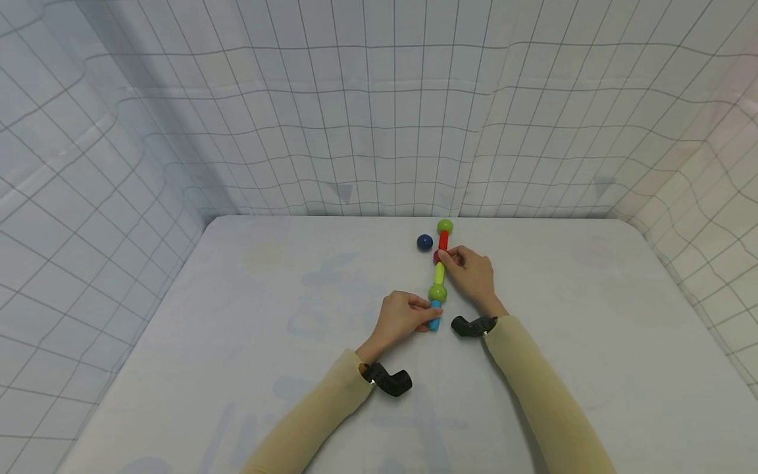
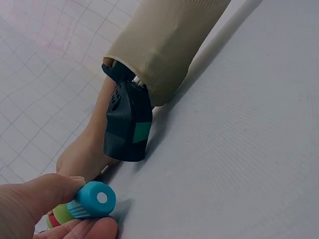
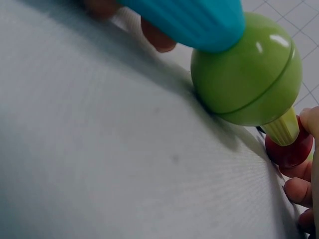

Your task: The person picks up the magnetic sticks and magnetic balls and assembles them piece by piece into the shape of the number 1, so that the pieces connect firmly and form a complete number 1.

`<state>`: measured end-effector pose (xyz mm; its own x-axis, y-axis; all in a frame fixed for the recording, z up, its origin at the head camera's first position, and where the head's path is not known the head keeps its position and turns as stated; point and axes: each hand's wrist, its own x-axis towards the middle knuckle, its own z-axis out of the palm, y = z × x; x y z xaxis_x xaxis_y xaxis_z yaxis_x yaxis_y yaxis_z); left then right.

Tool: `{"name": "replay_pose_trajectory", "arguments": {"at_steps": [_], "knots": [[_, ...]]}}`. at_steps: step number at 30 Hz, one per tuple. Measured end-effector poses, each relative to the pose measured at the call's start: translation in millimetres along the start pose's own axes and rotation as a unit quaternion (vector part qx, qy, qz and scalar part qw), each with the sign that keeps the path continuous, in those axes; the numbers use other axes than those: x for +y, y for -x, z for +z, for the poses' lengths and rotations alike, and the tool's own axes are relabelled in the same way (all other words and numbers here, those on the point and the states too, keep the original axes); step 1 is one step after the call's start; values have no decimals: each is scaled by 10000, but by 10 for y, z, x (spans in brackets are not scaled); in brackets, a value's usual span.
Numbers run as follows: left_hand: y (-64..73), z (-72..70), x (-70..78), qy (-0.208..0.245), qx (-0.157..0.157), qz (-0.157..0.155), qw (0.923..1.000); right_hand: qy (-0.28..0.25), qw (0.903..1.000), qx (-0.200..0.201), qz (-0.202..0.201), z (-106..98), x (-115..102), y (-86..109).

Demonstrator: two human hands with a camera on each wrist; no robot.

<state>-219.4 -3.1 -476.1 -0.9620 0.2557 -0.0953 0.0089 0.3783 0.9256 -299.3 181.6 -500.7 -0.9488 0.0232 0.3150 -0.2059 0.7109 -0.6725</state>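
A straight row of joined toy balls and rods lies on the table, running away from the body. At its near end, my left hand pinches a blue rod between thumb and fingers; the rod's round end with a pale centre dot faces the left wrist camera. This rod meets a large green ball, followed by a yellow rod and a dark red ball. My right hand grips that red ball from the right, partly hiding it. Beyond it come a red rod and another green ball.
A loose navy ball lies just left of the red rod. The white table ends behind the row, where a grid-patterned curtain hangs; it also closes off both sides. Each wrist wears a black camera.
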Motion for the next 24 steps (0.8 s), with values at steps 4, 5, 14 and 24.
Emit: {"name": "replay_pose_trajectory", "arguments": {"at_steps": [4,5,14,24], "knots": [[-10,2,-15,1,-5,-5,10000,24,10000,7,10,1,-3,1],[-12,3,-16,4,-9,-11,10000,28,10000,10,5,0,-4,2],[-20,4,-28,78,-41,-23,10000,18,10000,9,-3,6,9,-1],[-21,4,-25,137,-41,-36,9999,24,10000,20,10,10,5,-1]]}}
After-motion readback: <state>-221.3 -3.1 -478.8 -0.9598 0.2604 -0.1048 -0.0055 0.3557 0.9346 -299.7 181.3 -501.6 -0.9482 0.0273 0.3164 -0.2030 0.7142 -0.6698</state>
